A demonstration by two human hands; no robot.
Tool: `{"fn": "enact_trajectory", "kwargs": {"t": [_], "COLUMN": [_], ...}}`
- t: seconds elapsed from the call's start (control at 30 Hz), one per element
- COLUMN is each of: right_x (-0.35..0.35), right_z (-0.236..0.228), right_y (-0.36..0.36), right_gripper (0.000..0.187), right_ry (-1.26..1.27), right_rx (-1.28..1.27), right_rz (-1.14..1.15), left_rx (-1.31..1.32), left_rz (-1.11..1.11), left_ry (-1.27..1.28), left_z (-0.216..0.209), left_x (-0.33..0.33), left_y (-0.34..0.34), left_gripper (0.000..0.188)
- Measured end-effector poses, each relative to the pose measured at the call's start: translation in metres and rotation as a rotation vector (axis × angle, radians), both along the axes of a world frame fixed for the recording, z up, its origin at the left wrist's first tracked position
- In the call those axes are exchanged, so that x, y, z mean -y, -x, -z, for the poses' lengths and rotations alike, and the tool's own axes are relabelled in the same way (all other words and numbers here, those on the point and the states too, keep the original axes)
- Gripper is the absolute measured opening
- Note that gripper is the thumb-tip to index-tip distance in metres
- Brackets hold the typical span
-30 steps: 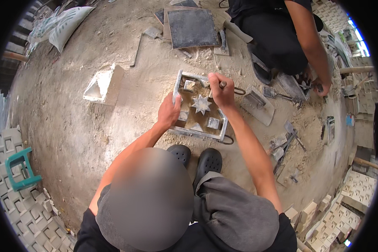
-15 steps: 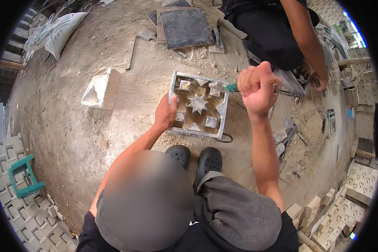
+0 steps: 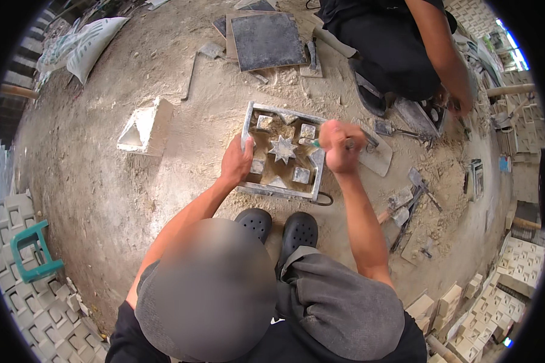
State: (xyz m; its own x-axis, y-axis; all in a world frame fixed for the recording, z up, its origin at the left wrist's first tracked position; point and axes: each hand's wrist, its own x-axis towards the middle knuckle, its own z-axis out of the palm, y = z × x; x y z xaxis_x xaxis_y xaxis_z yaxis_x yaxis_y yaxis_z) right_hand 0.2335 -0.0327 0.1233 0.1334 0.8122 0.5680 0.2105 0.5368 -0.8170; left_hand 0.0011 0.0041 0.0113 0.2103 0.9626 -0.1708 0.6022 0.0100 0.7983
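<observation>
A square grey mould frame (image 3: 284, 192) lies on the dusty ground in front of my feet. Inside it are an eight-pointed star block (image 3: 282, 149), small square blocks near the corners and pale powder. My left hand (image 3: 237, 161) grips the frame's left side, thumb over the rim. My right hand (image 3: 342, 146), smeared by motion, is closed at the frame's right side. It holds a small brush-like tool with a green part (image 3: 312, 143), whose tip points into the mould; my fist hides the rest.
Across from me a person (image 3: 399, 54) crouches, working at another mould (image 3: 421, 118). A triangular white block (image 3: 144, 128) stands at left. Dark square plates (image 3: 267, 41) lie beyond. A flat trowel-like blade (image 3: 376, 152), a hammer (image 3: 425, 187) and loose rubble lie at right. A green stool (image 3: 36, 251) stands far left.
My right hand has come down and left with its tool, nearer the middle right of the mould. My left hand keeps its hold. The other person's hand has moved slightly.
</observation>
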Motion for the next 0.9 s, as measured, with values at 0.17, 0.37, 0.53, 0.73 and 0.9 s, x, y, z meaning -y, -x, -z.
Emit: {"fn": "enact_trajectory", "kwargs": {"t": [0.17, 0.37, 0.53, 0.73, 0.9], "right_x": [-0.009, -0.002, -0.02, -0.006, -0.013], "right_z": [0.021, 0.008, -0.009, -0.011, 0.038], "right_y": [0.006, -0.005, -0.001, 0.001, 0.003], "right_gripper": [0.043, 0.042, 0.044, 0.044, 0.042], "right_ry": [0.061, 0.027, 0.127, 0.045, 0.096], "right_rx": [0.009, -0.002, -0.012, -0.013, -0.074], "right_rz": [-0.022, -0.007, -0.088, -0.03, 0.026], "left_rx": [-0.019, -0.008, -0.035, -0.029, 0.014], "left_rz": [0.004, 0.008, 0.018, -0.013, -0.011], "left_ry": [0.017, 0.022, 0.014, 0.01, 0.019], "left_z": [0.007, 0.005, 0.008, 0.006, 0.001], "left_x": [-0.002, 0.002, -0.002, 0.002, -0.002], "left_y": [0.002, -0.002, 0.006, 0.001, 0.002], "left_gripper": [0.042, 0.043, 0.043, 0.043, 0.043]}}
